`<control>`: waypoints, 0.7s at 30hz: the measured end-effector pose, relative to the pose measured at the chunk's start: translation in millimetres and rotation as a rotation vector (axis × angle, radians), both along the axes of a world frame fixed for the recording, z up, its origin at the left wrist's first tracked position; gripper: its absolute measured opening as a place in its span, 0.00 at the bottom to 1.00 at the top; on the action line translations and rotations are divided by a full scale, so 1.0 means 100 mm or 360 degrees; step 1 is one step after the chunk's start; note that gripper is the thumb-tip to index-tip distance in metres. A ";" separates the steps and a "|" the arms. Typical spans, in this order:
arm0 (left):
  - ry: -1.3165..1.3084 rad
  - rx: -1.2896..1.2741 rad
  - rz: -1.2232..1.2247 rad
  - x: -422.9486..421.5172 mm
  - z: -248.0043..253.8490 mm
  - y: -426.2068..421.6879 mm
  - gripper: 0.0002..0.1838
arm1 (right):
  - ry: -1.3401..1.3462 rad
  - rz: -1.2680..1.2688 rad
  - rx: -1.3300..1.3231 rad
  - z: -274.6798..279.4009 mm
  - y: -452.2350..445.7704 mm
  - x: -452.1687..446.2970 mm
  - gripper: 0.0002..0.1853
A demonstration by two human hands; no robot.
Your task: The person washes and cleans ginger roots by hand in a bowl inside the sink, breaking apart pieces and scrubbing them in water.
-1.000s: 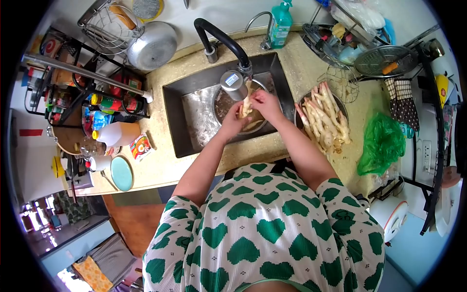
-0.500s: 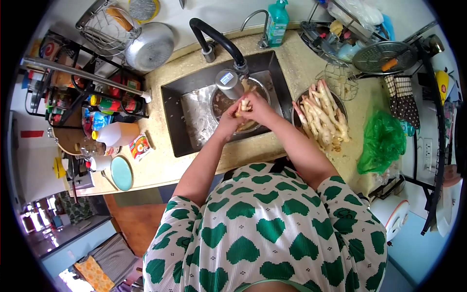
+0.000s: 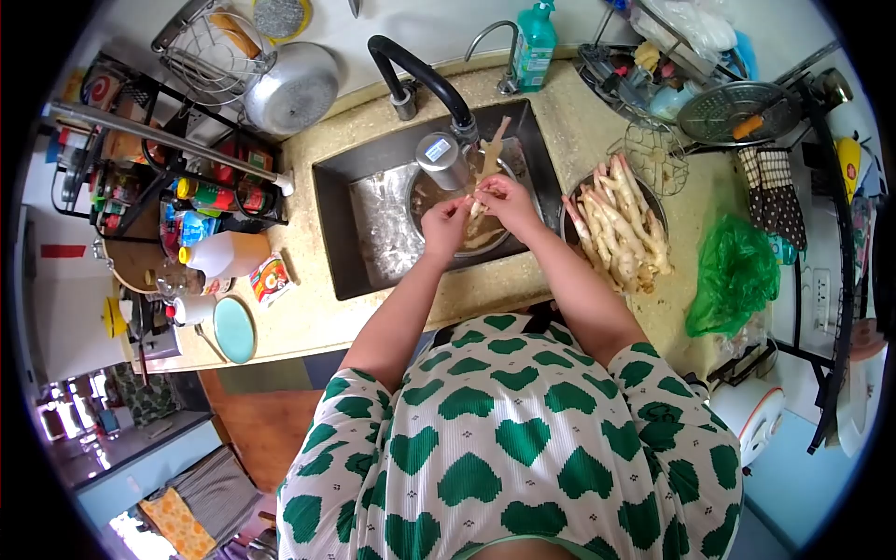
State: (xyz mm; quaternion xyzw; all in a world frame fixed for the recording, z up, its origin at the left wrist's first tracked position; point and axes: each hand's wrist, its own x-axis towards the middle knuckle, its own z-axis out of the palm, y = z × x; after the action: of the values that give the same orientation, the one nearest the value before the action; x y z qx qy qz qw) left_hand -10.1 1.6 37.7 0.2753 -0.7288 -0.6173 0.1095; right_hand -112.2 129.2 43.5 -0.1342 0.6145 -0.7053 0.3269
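Over a metal bowl of water (image 3: 417, 201) in the sink, my right hand (image 3: 509, 205) has its fingers closed on a chicken foot (image 3: 492, 157). Its shank points up toward the tap, and the toe end is between my hands. My left hand (image 3: 446, 227) pinches at that same end from the other side, fingertips together. Further pale pieces lie in the bowl, partly hidden by my hands. To the right, a bowl heaped with chicken feet (image 3: 616, 224) stands on the counter, their reddish cut ends mostly pointing away from me.
A black tap (image 3: 425, 70) arches over the sink (image 3: 327, 233), beside a silver cylinder (image 3: 441, 161). Green soap bottle (image 3: 534, 51) stands behind. On the right lie a wire rack (image 3: 658, 159) and a green plastic bag (image 3: 733, 275); on the left, bottles and a teal lid (image 3: 233, 331).
My hands have moved slightly apart and lower over the bowl. The chicken foot's shank now shows clearly, pointing up past my right hand.
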 end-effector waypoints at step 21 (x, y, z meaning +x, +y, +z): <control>-0.0232 0.1486 0.0056 0.05 -0.28 -0.24 0.12 | -0.0437 -0.0247 -0.0106 0.21 0.24 -0.20 0.11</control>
State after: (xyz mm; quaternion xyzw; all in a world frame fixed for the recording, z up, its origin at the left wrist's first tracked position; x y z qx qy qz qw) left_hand -4.7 -22.0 9.3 0.3502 -0.3743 -0.8560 -0.0670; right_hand -132.4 153.6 65.0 0.0006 0.5489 -0.7601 0.3477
